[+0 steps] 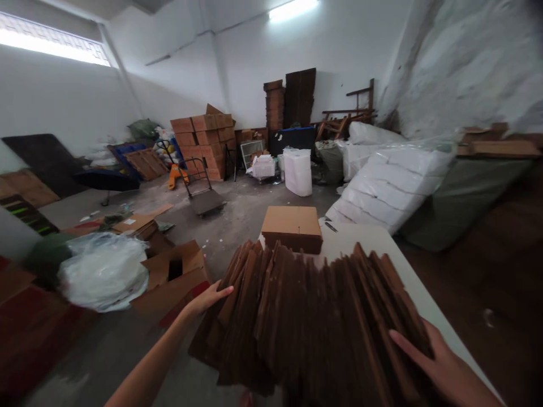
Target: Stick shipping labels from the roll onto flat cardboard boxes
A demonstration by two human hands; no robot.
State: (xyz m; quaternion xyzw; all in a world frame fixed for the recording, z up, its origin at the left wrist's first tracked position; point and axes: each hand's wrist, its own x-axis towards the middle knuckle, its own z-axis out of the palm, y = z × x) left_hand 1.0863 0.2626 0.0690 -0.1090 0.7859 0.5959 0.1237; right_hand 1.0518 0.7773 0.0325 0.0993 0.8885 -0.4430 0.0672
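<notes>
A thick row of flat brown cardboard pieces (pixel 305 316), standing on edge and pressed side by side, fills the space between my hands. My left hand (pixel 211 296) grips its left end, thumb over the near face and the other fingers mostly hidden behind. At the right end my right hand (pixel 432 356) clasps the outer pieces, thumb lying on the cardboard. The row fans out unevenly along its top, and its lower part runs into shadow. Just beyond it, a neat stack of flat cardboard (pixel 292 220) lies on the white table (pixel 373 237).
A small dark tool (pixel 331 226) lies on the table. To the left on the floor are an open carton (pixel 178 277) and a plastic-wrapped bundle (pixel 104 271). Large white wrapped rolls (pixel 394 175) stand right. Farther back are a platform trolley (pixel 206 200) and stacked cartons (pixel 203 141).
</notes>
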